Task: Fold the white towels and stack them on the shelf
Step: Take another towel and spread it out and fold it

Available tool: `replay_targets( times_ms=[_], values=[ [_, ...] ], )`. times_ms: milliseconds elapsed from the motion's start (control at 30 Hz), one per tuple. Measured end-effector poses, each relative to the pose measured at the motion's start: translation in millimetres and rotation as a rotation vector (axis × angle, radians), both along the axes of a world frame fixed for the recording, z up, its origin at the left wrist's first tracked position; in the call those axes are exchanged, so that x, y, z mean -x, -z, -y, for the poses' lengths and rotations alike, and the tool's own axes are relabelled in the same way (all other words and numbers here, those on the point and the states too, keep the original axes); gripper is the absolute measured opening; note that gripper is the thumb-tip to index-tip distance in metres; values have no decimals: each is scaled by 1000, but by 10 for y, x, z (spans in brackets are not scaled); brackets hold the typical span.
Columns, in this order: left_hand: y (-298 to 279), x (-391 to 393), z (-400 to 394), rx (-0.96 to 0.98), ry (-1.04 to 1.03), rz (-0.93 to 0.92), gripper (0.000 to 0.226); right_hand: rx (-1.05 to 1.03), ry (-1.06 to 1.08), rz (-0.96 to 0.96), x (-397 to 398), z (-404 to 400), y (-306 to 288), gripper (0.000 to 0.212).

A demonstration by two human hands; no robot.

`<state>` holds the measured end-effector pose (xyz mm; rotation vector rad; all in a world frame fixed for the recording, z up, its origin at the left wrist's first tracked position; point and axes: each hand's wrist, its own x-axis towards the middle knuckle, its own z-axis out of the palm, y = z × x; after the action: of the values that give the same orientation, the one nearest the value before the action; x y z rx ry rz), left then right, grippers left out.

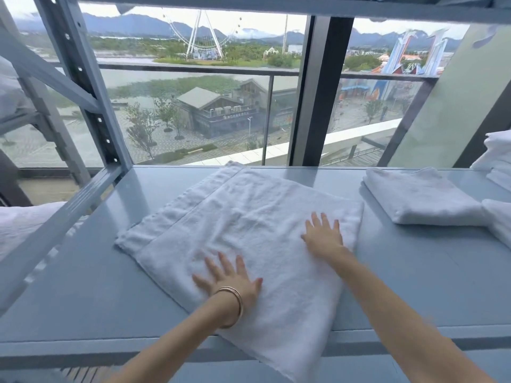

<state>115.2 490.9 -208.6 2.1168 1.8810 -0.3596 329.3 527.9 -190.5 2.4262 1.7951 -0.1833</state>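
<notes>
While both hands lie flat on it, the white towel (243, 230) sits spread on the grey-blue shelf (414, 272), turned at an angle, its near corner hanging over the shelf's front edge. Looks folded at least once: a narrower under-layer w/ a hemmed band shows along the towel's far-left side.

Left hand (229, 277): fingers straight & spread, palm down on the towel's near-left part, gripping nothing. Bangle (235, 302) on that wrist. Right hand (323, 236): also flat, fingers spread, pressing the towel near its right edge, nothing pinched or held.

Right of the towel, apart from it, a folded towel (420, 197) lies on the same shelf. Further right of the towel, at the frame edge, more white towels (497, 158) are stacked; how many, can't tell. Left of the towel, the shelf's upright post (91, 100) w/ bolt holes rises from the shelf corner. Behind the towel, past the shelf's back edge, a window (210, 87) shows a railing, buildings & a ferris wheel (201, 31) outside.
</notes>
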Motion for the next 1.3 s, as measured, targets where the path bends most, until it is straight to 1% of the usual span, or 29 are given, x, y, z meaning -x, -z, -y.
replay_targets(
  times_ms=[33, 100, 133, 167, 233, 267, 300, 367, 400, 500, 600, 633, 667, 700, 733, 767, 800, 833, 867, 900, 933, 967, 1000, 1067, 1100, 1167, 1200, 1267, 1300],
  values=[
    [-39, -110, 31, -2, 65, -2, 67, -54, -18, -76, 201, 45, -5, 53],
    [-67, -259, -113, -60, 188, 37, 58, -66, -60, -234, 614, 265, 81, 55],
    [-48, -279, -241, -102, 243, 61, 56, -62, -94, -252, 757, 412, 159, 59],
    [-8, -266, -377, -144, 292, 83, 54, -83, -135, -215, 809, 539, 255, 68],
    [81, -127, -622, -208, 346, 101, 52, -123, -207, -128, 634, 591, 377, 93],
    [111, -18, -729, -234, 338, 102, 52, -125, -230, -109, 486, 527, 366, 96],
    [138, 98, -813, -251, 309, 102, 51, -120, -240, -113, 331, 446, 347, 89],
    [144, 330, -937, -258, 213, 104, 52, -92, -217, -116, 46, 248, 286, 59],
    [133, 422, -962, -246, 157, 104, 52, -59, -199, -100, -53, 156, 243, 52],
    [106, 474, -807, -203, 34, 75, 59, -44, -147, -58, 7, -6, 144, 51],
    [117, 183, -321, -155, -2, 34, 68, -101, -139, -191, 479, 92, 145, 53],
    [114, 95, -149, -135, 25, 27, 68, -99, -159, -211, 620, 200, 188, 58],
    [112, 37, -16, -118, 73, 18, 67, -111, -192, -197, 707, 326, 250, 73],
    [120, 15, 67, -110, 133, 11, 64, -118, -216, -162, 709, 457, 312, 93],
    [138, 31, 76, -115, 190, 17, 60, -119, -215, -136, 615, 543, 356, 108],
    [153, 80, -2, -142, 236, 33, 57, -139, -203, -124, 462, 584, 362, 114],
    [157, 153, -134, -179, 264, 43, 55, -146, -194, -114, 272, 606, 367, 114],
    [157, 247, -294, -217, 271, 47, 61, -140, -185, -105, 80, 611, 360, 112],
    [137, 345, -454, -234, 253, 55, 73, -122, -180, -95, -110, 590, 324, 108],
    [117, 433, -584, -232, 218, 62, 84, -85, -165, -94, -289, 541, 282, 99],
    [99, 503, -662, -227, 191, 69, 91, -39, -133, -84, -422, 494, 224, 82],
    [104, 545, -684, -223, 180, 76, 94, 5, -86, -59, -485, 446, 173, 63],
    [117, 557, -655, -220, 180, 86, 92, 22, -41, -42, -467, 388, 137, 53],
    [189, 544, -531, -231, 180, 110, 72, -4, 7, -78, -133, 283, 115, 53],
    [212, 536, -477, -236, 170, 115, 64, -29, -2, -136, 163, 248, 128, 54],
    [194, 527, -404, -238, 147, 91, 59, -60, -43, -258, 840, 253, 174, 57],
    [170, 532, -369, -234, 143, 67, 59, -60, -57, -278, 1139, 280, 222, 58],
    [152, 567, -283, -219, 142, 38, 59, -68, -90, -201, 1525, 331, 319, 60],
    [151, 593, -221, -211, 147, 20, 58, -81, -117, -150, 1597, 355, 364, 66]
  ],
)
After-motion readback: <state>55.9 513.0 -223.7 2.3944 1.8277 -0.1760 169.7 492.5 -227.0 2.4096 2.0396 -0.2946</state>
